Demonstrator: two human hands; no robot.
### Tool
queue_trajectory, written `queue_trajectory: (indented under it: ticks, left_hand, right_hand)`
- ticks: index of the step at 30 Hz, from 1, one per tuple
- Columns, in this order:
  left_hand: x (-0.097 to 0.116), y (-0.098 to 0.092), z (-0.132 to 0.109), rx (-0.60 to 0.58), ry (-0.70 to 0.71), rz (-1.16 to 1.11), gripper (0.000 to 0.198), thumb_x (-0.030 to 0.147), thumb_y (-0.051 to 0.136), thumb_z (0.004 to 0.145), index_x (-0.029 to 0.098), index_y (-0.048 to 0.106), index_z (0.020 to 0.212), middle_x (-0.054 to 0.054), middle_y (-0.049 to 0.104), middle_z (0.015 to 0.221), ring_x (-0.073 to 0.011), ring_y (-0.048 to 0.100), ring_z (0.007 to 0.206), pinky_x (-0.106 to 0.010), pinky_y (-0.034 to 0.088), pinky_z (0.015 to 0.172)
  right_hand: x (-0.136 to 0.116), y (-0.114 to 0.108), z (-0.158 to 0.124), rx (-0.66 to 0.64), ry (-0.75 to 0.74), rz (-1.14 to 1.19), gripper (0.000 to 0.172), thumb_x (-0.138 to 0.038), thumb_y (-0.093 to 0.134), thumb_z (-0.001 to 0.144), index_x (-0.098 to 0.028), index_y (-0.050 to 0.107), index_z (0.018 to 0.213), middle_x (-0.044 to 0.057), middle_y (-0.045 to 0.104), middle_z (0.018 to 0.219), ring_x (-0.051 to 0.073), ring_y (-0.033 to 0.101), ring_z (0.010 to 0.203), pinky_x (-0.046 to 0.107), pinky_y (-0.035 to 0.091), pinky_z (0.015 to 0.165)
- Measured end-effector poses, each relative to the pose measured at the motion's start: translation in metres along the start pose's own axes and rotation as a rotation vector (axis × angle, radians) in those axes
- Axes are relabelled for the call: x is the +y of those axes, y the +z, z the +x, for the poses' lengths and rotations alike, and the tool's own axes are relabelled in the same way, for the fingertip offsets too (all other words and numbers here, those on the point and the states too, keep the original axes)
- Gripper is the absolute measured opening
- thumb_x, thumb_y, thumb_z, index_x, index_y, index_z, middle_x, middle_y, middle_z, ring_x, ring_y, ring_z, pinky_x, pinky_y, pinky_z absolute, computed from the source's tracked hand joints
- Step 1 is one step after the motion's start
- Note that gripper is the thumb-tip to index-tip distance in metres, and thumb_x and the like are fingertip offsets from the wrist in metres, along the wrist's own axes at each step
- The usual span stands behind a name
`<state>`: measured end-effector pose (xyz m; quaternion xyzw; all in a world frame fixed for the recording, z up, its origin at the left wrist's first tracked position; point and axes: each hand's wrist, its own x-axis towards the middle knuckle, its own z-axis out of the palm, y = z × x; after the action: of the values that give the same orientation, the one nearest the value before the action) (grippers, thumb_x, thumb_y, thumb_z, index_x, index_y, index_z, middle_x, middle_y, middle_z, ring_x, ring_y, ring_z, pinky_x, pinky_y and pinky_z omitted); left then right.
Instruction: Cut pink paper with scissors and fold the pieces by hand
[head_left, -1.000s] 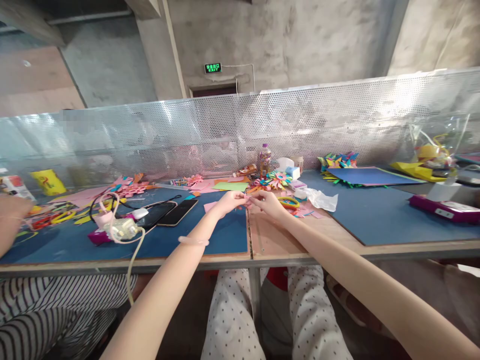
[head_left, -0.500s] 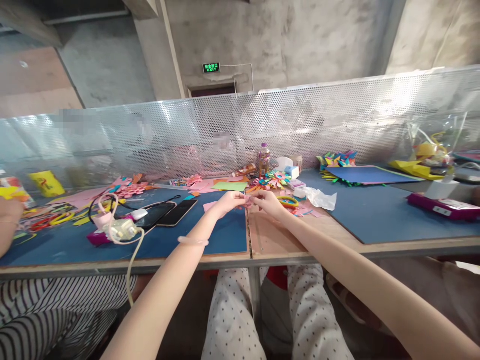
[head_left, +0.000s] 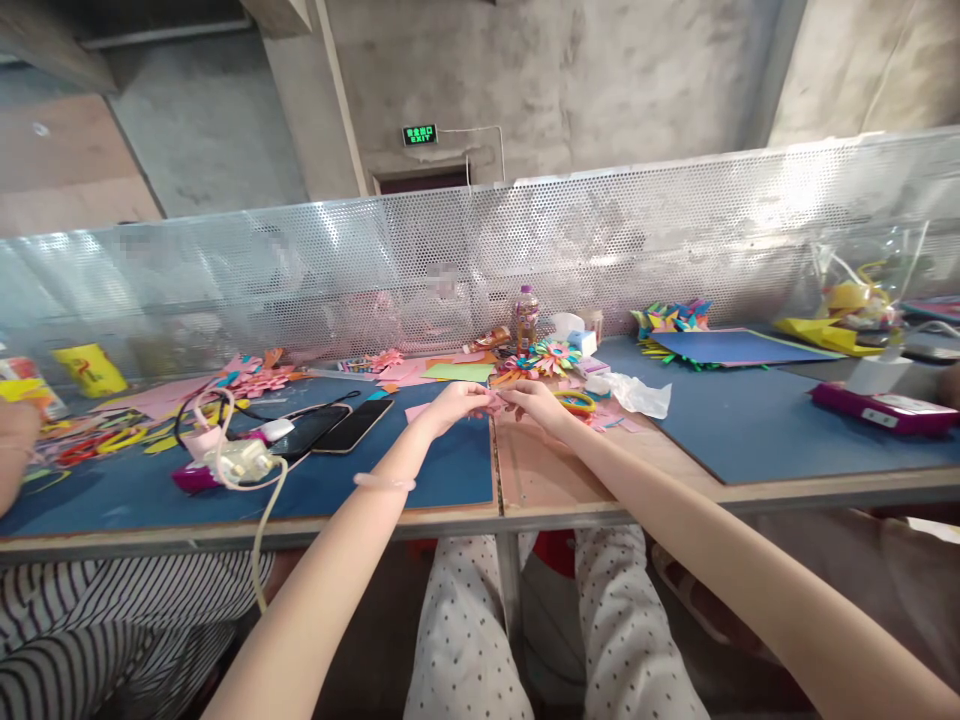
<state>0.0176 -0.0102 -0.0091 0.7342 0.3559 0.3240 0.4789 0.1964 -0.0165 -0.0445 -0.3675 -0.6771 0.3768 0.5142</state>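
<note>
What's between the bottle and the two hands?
Head view: paper flowers lie between the bottle and the left hand and right hand, both pinching pink paper.

You hold a small pink paper piece [head_left: 496, 402] pinched in your fingers [head_left: 480, 397], just above the surface [head_left: 529, 475]; its shape is too small to tell.

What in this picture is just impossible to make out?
Head view: the pink piece between the left hand and right hand is too small and finger-covered to tell its shape.
Label on the bottle: too small to read.
The co-worker's hand: cut off by the left edge.
The patches behind the mesh screen: blurred.
</note>
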Motion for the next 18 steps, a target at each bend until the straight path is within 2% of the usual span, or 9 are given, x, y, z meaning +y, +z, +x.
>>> queue_trajectory:
  ticks: [4,8,18]
  left_hand:
    - [-0.0011,-0.001,0.0,-0.024,0.01,-0.057,0.031,0.035,0.066,0.069,0.011,0.064,0.088,-0.012,0.069,0.086,-0.0185,0.063,0.08,-0.027,0.042,0.069]
    - [-0.0002,-0.0006,-0.0004,-0.03,0.001,-0.115,0.029,0.033,0.067,0.069,0.01,0.063,0.087,-0.012,0.069,0.083,-0.0187,0.063,0.08,-0.03,0.043,0.075]
    - [0.0006,0.0011,0.0005,-0.025,0.005,-0.162,0.027,0.028,0.069,0.068,0.009,0.062,0.086,-0.011,0.069,0.081,-0.0186,0.065,0.078,-0.033,0.044,0.079]
  right_hand:
    - [0.0015,0.0003,0.0005,-0.001,-0.036,-0.053,0.026,-0.036,0.057,0.073,-0.015,0.066,0.085,0.005,0.065,0.079,0.012,0.056,0.064,0.019,0.043,0.046]
    - [0.0009,0.0,0.0007,0.004,-0.039,-0.033,0.027,-0.035,0.057,0.074,-0.015,0.067,0.088,0.006,0.066,0.08,0.012,0.057,0.064,0.019,0.043,0.046]
    - [0.0012,-0.0008,0.002,0.021,0.113,0.132,0.031,-0.041,0.061,0.071,-0.012,0.065,0.082,0.008,0.066,0.081,0.014,0.058,0.067,0.019,0.043,0.045]
